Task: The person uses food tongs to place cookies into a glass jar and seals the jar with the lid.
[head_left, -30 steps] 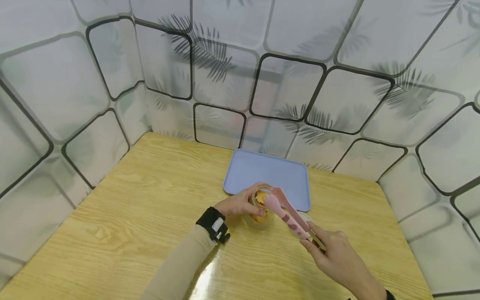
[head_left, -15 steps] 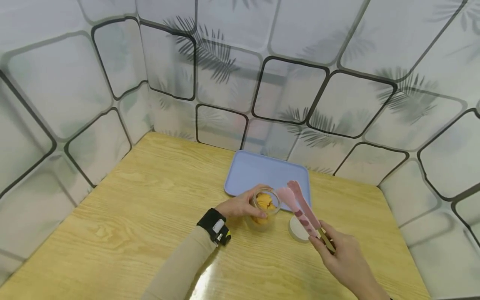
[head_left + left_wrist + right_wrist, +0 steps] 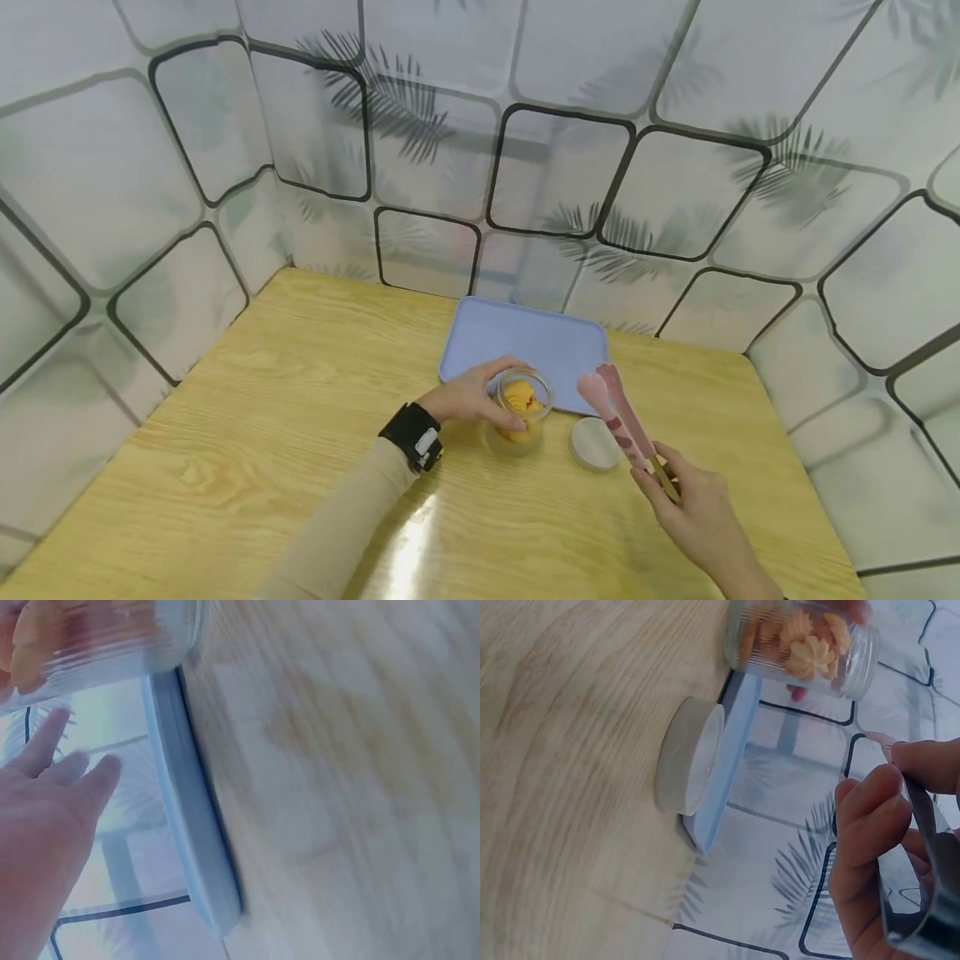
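A clear glass jar (image 3: 514, 442) with a ribbed wall holds several golden, swirl-shaped cookies (image 3: 810, 656). My left hand (image 3: 472, 396) grips the jar near its mouth, thumb in front and fingers round the far side. In my right hand (image 3: 693, 504) is a pair of pink tongs (image 3: 621, 417) with hand-shaped tips and dark pink spots, held by the metal handle. The tips stand a little apart with nothing between them, to the right of the jar. A round whitish lid (image 3: 595, 445) lies on the table between the jar and the tongs.
A shallow blue tray (image 3: 480, 321) lies behind the jar, by the back edge of the wooden table (image 3: 315, 375). Patterned curtains (image 3: 427, 175) enclose the table at the back and both sides.
The tongs have moved from over the jar's mouth away to the right, uncovering the lid. The left hand still holds the jar in about the same place.
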